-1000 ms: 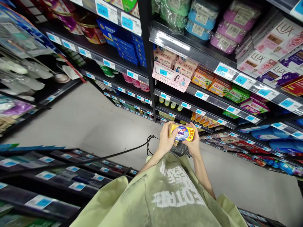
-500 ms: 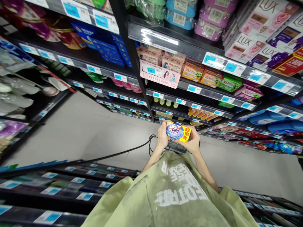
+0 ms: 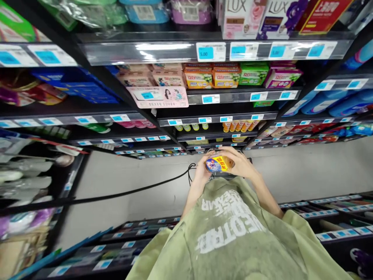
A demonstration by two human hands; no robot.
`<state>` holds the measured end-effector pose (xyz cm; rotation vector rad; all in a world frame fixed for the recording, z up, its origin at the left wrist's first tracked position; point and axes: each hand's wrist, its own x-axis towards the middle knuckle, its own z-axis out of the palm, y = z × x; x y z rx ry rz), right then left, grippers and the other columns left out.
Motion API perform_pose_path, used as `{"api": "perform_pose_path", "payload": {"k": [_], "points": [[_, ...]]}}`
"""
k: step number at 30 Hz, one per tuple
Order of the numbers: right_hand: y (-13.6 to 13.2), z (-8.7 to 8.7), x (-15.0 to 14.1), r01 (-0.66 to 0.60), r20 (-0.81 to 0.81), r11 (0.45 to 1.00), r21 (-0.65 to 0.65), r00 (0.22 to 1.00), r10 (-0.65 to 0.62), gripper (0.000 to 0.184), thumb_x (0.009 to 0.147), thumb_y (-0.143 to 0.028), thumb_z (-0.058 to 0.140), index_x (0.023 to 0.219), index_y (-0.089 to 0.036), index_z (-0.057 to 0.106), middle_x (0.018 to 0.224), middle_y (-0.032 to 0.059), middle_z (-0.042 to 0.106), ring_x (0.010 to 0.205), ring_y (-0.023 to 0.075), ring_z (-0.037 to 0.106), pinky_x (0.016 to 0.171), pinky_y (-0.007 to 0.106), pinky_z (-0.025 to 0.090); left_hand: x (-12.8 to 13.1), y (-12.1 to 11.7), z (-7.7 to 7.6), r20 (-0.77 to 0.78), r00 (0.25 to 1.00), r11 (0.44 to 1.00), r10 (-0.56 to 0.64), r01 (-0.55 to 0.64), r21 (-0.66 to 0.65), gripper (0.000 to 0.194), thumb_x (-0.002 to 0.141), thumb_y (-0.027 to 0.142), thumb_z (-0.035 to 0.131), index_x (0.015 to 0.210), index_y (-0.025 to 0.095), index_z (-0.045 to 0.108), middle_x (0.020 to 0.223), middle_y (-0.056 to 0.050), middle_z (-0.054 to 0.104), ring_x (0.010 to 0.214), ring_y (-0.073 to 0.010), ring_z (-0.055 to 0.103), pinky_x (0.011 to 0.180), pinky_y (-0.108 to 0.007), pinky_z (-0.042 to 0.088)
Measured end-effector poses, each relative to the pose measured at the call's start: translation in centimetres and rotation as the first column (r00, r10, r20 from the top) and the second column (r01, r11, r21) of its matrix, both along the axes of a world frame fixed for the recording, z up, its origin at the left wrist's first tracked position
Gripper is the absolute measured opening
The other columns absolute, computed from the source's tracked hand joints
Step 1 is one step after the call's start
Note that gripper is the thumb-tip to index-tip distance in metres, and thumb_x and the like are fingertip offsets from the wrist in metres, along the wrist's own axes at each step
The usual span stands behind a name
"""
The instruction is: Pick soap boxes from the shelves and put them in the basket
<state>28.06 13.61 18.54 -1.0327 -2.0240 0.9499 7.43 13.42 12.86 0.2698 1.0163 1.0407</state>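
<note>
Both my hands grip an OMO soap pack (image 3: pixel 217 164) in front of my chest. Its face is blue and yellow with red characters, and an orange-brown end shows on the right. My left hand (image 3: pixel 201 166) is closed round the pack's left end. My right hand (image 3: pixel 241 162) wraps its right end from above, the fingers reaching along the top edge. Just beneath the pack, a dark basket or cart part (image 3: pixel 225 175) shows, mostly hidden by my hands and shirt.
Shelves ahead hold boxed soaps (image 3: pixel 198 77), LUX boxes (image 3: pixel 244 17) and blue bottles (image 3: pixel 323 103). A pink price sign (image 3: pixel 159 97) juts from one shelf edge. A black cable or strap (image 3: pixel 140 190) crosses above the grey floor (image 3: pixel 125 171) on the left. More shelving stands behind me.
The pack has turned in my hands, so its orange-brown end now shows. My right fingers have shifted over its top edge. The view has swung to face the shelves more squarely.
</note>
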Motion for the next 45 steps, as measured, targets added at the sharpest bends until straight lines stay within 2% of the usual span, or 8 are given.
{"api": "perform_pose_path", "payload": {"k": [5, 10, 15, 19, 27, 34, 40, 45], "points": [[0.1, -2.8, 1.1, 0.217, -0.194, 0.967, -0.136, 0.951, -0.241, 0.107, 0.065, -0.045, 0.104, 0.159, -0.028, 0.055, 0.167, 0.0138, 0.052, 0.157, 0.0358, 0.05, 0.133, 0.053, 0.042, 2.6, 0.7, 0.0, -0.057, 0.997, 0.993, 0.044, -0.037, 0.113, 0.044, 0.073, 0.038, 0.084, 0.113, 0.022, 0.075, 0.116, -0.007, 0.078, 0.107, -0.0269, 0.071, 0.088, -0.034, 0.056], [-0.1, -6.0, 3.4, 0.373, -0.357, 0.849, -0.375, 0.787, -0.503, 0.104, 0.062, -0.056, 0.102, 0.15, -0.023, 0.056, 0.145, 0.0141, 0.068, 0.133, 0.0348, 0.068, 0.12, 0.051, 0.054, 6.1, 1.7, 1.0, -0.257, 0.965, 0.933, -0.052, 0.139, 0.332, 0.047, 0.074, 0.033, 0.086, 0.119, 0.026, 0.073, 0.125, -0.004, 0.072, 0.114, -0.0253, 0.068, 0.096, -0.033, 0.053], [-0.9, -6.9, 7.1, 0.522, -0.404, 0.781, -0.341, 0.669, -0.624, 0.089, 0.06, -0.054, 0.102, 0.134, -0.025, 0.063, 0.137, 0.0106, 0.071, 0.127, 0.0322, 0.071, 0.116, 0.047, 0.057, 10.2, 2.2, 0.5, -0.403, 0.9, 0.824, -0.164, 0.35, 0.446, 0.085, 0.065, 0.038, 0.102, 0.141, 0.028, 0.064, 0.142, -0.008, 0.066, 0.13, -0.0299, 0.063, 0.109, -0.036, 0.052], [-2.2, -7.8, 10.3, 0.513, -0.444, 0.779, -0.361, 0.64, -0.627, 0.1, 0.061, -0.049, 0.103, 0.146, -0.026, 0.056, 0.145, 0.0134, 0.068, 0.134, 0.0336, 0.069, 0.12, 0.05, 0.054, 13.3, 1.5, -1.3, -0.358, 0.913, 0.828, -0.193, 0.348, 0.44, 0.107, 0.048, 0.036, 0.11, 0.143, 0.024, 0.062, 0.14, -0.011, 0.068, 0.125, -0.03, 0.067, 0.105, -0.035, 0.055], [-5.6, -12.1, 13.6, 0.557, -0.368, 0.677, -0.481, 0.572, -0.733, 0.093, 0.072, -0.05, 0.097, 0.153, -0.023, 0.059, 0.158, 0.0179, 0.064, 0.145, 0.037, 0.064, 0.122, 0.057, 0.054, 17.8, -1.7, -6.7, -0.308, 0.951, 0.935, -0.026, 0.132, 0.33, 0.091, 0.043, 0.032, 0.111, 0.123, 0.025, 0.068, 0.122, -0.006, 0.075, 0.112, -0.0244, 0.074, 0.098, -0.033, 0.058], [-4.5, -12.5, 12.0, 0.572, -0.243, 0.747, -0.339, 0.713, -0.657, 0.076, 0.098, -0.041, 0.078, 0.167, -0.029, 0.049, 0.168, 0.0132, 0.055, 0.157, 0.0341, 0.054, 0.129, 0.055, 0.048, 17.3, -1.5, -9.1, -0.405, 0.891, 0.949, 0.205, -0.08, 0.303, 0.096, 0.045, 0.036, 0.11, 0.131, 0.03, 0.068, 0.135, -0.008, 0.075, 0.12, -0.0273, 0.075, 0.099, -0.032, 0.061], [0.6, -14.4, 10.9, 0.474, -0.234, 0.854, -0.214, 0.824, -0.516, 0.083, 0.105, -0.027, 0.068, 0.176, -0.035, 0.026, 0.173, 0.0086, 0.048, 0.161, 0.0302, 0.049, 0.13, 0.051, 0.05, 16.3, 2.2, -10.3, -0.588, 0.782, 0.922, 0.206, 0.046, 0.384, 0.091, 0.073, 0.07, 0.091, 0.149, 0.028, 0.062, 0.144, -0.016, 0.074, 0.137, -0.0326, 0.07, 0.113, -0.041, 0.057], [5.6, -15.4, 11.0, 0.439, -0.255, 0.891, -0.115, 0.854, -0.453, 0.085, 0.107, -0.018, 0.061, 0.178, -0.034, 0.019, 0.174, 0.0089, 0.048, 0.16, 0.0297, 0.049, 0.129, 0.052, 0.052, 17.0, 6.8, -11.8, -0.647, 0.639, 0.837, 0.415, 0.011, 0.547, 0.078, 0.085, 0.074, 0.081, 0.147, 0.03, 0.063, 0.15, -0.013, 0.07, 0.145, -0.0321, 0.065, 0.119, -0.041, 0.054]]}}
